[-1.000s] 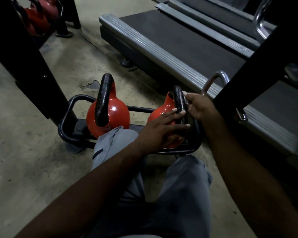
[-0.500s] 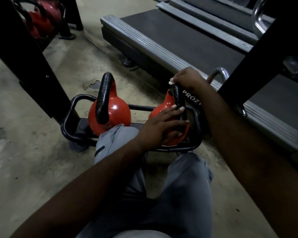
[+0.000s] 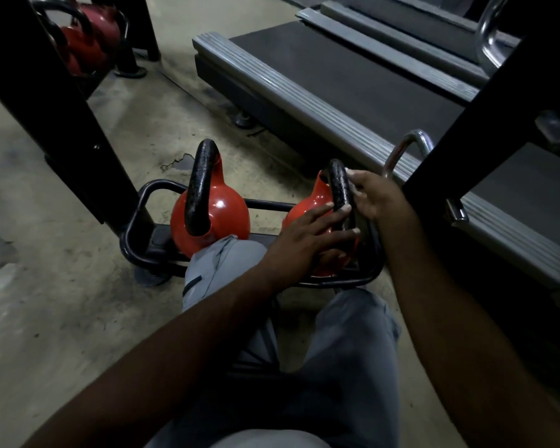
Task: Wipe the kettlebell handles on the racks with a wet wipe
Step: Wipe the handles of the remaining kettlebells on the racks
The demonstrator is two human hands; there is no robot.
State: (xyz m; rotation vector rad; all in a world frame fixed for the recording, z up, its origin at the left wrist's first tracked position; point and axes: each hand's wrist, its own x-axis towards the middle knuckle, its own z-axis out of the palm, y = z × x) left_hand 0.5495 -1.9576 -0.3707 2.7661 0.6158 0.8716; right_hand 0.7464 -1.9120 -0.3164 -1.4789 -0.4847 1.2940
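Observation:
Two red kettlebells with black handles stand on a low black rack (image 3: 133, 218). The left kettlebell (image 3: 220, 215) is untouched. My left hand (image 3: 307, 237) lies flat on the body of the right kettlebell (image 3: 307, 205), its straight fingers reaching the base of the handle (image 3: 338, 185). My right hand (image 3: 372, 195) curls against the right side of that handle, below its top. Only a pale sliver of the wet wipe (image 3: 353, 189) shows between its fingers and the handle; the rest is hidden.
A black rack post (image 3: 62, 101) rises at the left and another (image 3: 485, 101) at the right. A treadmill deck (image 3: 320, 69) lies just behind the rack. More red kettlebells (image 3: 84, 37) sit at the far left. My grey-trousered knees (image 3: 227, 266) touch the rack.
My right hand has slid from the top of the right kettlebell's handle down its right side, towards me. My left hand has stayed on the kettlebell's body.

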